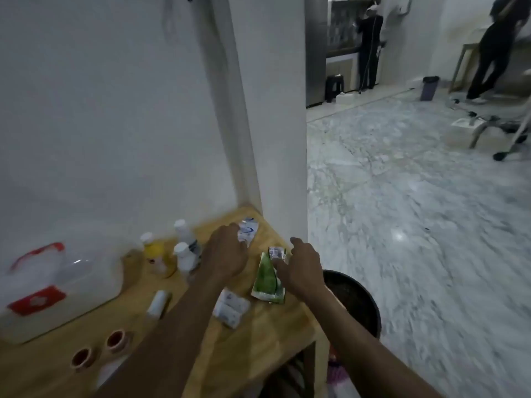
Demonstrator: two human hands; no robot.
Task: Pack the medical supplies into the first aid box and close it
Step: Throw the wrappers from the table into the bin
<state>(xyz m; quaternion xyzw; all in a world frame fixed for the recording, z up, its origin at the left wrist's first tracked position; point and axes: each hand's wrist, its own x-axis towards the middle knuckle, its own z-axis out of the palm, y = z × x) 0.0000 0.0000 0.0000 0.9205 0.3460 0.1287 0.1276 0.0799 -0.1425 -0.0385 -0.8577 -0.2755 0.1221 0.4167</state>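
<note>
- Head view, heavy motion blur: both hands are reached over the far right end of the desk (258, 334).
- Left hand (227, 254) is curled over a white-and-blue packet (247, 231) near the wall corner; fingers are closed on its near edge, grip judged likely but blurred.
- Right hand (301, 268) is laid with fingers spread, fingertips touching a small foil strip (276, 252) on top of a green sachet (267, 280); nothing is seen to be held.
- Key relation: the first aid box (54, 291) sits well apart at the far left of the desk, so any picked item must be carried left; the left hand is the nearer one. Sachet's long axis runs away from the person, roughly in line with the right forearm.
- Bottles (184, 251), a white tube (157, 305) and gauze rolls (231, 308) lie between hands and box, not yet packed.
- Hard to make out: whether the box lid is open; labels unreadable; box cut off at left edge.
</note>
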